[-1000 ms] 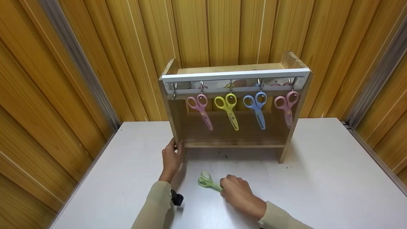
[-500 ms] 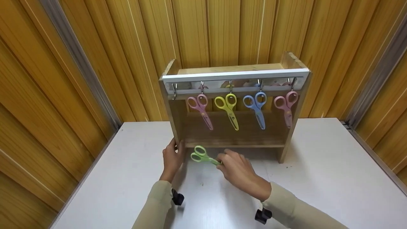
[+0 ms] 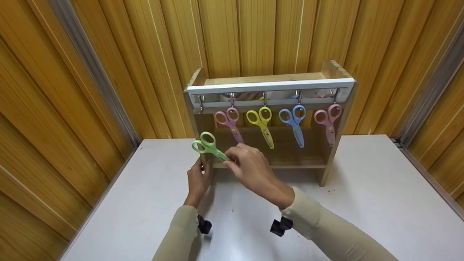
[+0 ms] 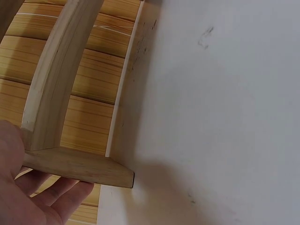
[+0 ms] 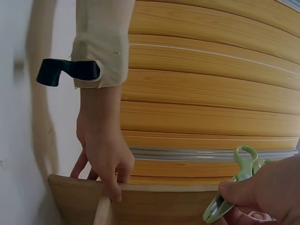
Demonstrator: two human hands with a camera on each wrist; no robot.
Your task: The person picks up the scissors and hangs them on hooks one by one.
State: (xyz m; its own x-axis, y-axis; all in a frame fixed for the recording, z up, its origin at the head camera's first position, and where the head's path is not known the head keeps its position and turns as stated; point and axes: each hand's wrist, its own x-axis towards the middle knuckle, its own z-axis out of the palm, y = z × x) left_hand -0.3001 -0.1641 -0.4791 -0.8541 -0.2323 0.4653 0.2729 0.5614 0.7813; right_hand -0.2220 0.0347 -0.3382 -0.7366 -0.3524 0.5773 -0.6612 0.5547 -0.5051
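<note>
My right hand [image 3: 250, 170] pinches green scissors [image 3: 208, 145] by the blades, handle loops pointing up and left. They hover before the lower left part of a wooden shelf [image 3: 293, 156], below a bare leftmost hook [image 3: 200, 105]. On the other hooks hang pink scissors [image 3: 231, 121], yellow scissors [image 3: 264, 127], blue scissors [image 3: 295, 125] and a second pink pair [image 3: 329, 123]. My left hand [image 3: 197, 181] grips the shelf's left side panel near its foot. In the left wrist view, fingers and thumb lie on opposite sides of the panel [image 4: 84, 166].
A white rail [image 3: 272, 85] carrying the hooks runs along the shelf's upper front. The shelf stands on a white table [image 3: 380, 203]. Yellow wood-grain walls [image 3: 253, 36] rise behind and at both sides.
My right hand has lifted the green scissors off the table, bringing them up and leftward to the shelf's left side. My left hand has kept its grip on the side panel.
</note>
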